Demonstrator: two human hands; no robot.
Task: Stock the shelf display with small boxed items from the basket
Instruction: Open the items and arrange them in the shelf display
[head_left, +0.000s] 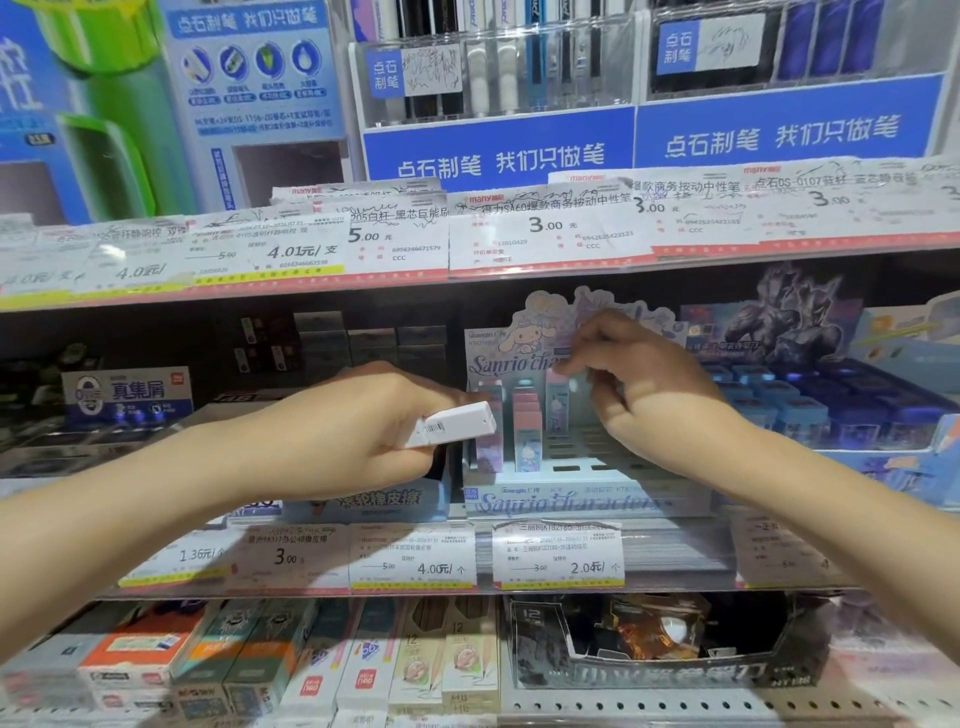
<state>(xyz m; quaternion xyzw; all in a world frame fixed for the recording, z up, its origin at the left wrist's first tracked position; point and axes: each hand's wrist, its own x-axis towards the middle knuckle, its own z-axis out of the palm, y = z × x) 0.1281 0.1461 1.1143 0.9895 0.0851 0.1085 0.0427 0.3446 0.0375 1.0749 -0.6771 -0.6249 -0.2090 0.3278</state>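
Left hand (358, 431) grasps spare boxes (451, 423) mid-frame as supply; right hand (644, 384) pinches pink box (557, 387), slotting into display (587, 499).

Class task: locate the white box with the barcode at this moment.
In the head view, the white box sits just left of centre, gripped in the left hand, directly in front of the Sanrio display tray on the middle shelf.

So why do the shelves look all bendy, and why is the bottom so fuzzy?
Head view: the wide-angle lens bows the price-tag rail. Head view: the boxes at the bottom left are blurred near the edge, while the white box in the left hand stays sharp enough to show its barcode.
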